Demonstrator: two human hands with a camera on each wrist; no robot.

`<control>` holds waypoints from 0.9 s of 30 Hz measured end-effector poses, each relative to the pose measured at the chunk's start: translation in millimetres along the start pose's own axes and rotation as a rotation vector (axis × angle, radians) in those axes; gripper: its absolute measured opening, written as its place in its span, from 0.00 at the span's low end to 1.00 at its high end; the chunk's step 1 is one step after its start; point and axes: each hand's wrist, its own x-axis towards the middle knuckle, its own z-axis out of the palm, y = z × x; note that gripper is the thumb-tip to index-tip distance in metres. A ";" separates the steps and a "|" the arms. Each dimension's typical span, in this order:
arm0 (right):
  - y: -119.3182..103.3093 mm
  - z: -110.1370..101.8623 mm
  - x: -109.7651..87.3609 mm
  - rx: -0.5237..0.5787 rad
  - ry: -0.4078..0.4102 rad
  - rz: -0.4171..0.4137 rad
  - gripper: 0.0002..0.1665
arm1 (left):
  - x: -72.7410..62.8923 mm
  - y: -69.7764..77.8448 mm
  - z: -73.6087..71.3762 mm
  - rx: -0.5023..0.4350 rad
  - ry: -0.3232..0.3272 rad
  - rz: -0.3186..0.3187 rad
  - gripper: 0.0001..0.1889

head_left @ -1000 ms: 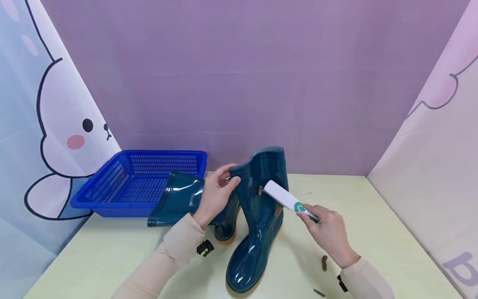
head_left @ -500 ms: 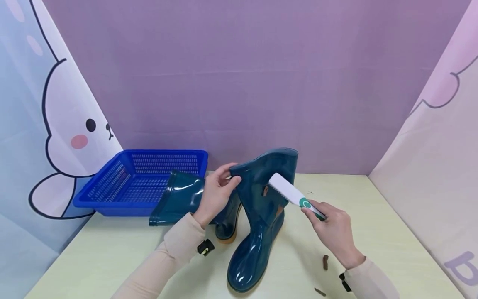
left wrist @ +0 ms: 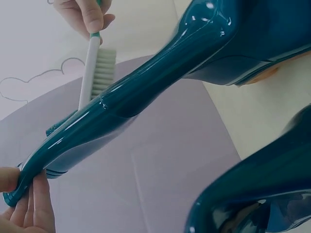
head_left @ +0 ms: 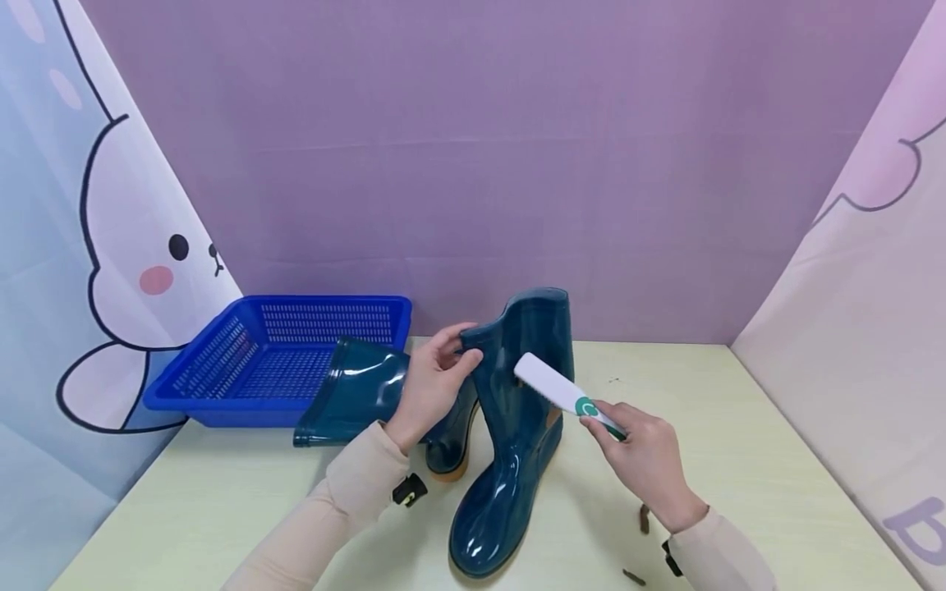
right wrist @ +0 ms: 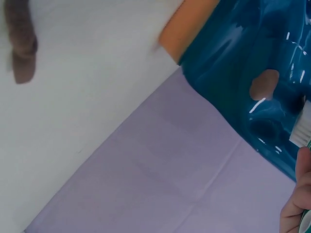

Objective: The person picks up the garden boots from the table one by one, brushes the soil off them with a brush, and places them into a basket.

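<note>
Nearest, right: two brown pieces (head_left: 633,577), lying apart on the pale table (head_left: 746,460).
Left of these: one glossy teal boot (head_left: 510,435), standing, toe towards you; brown patch (right wrist: 265,85) on its surface.
Your right hand (head_left: 646,451): fingers curled about the handle of one white-and-green brush (head_left: 550,384), bristles against the boot's shaft.
Your left hand (head_left: 432,382): thumb and fingers pinching the boot's top rim.
Beyond your left forearm: one second boot (head_left: 365,390), lying down, opening to the left.
Behind it: one blue perforated basket (head_left: 244,417); whether they touch, you cannot tell.
Farthest: purple backdrop (head_left: 480,164), between printed panels (head_left: 133,205).
</note>
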 end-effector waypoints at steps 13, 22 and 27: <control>5.4 -11.5 -5.4 -0.066 -0.062 0.064 0.14 | 4.0 -9.6 -5.0 -0.006 0.036 -0.040 0.18; 13.0 -30.5 -15.3 -0.110 -0.052 0.056 0.14 | 4.5 -8.6 -3.7 0.012 0.020 -0.033 0.18; 17.2 -41.5 -19.5 -0.115 -0.035 0.059 0.15 | 5.1 -6.4 -1.0 0.031 0.015 -0.039 0.18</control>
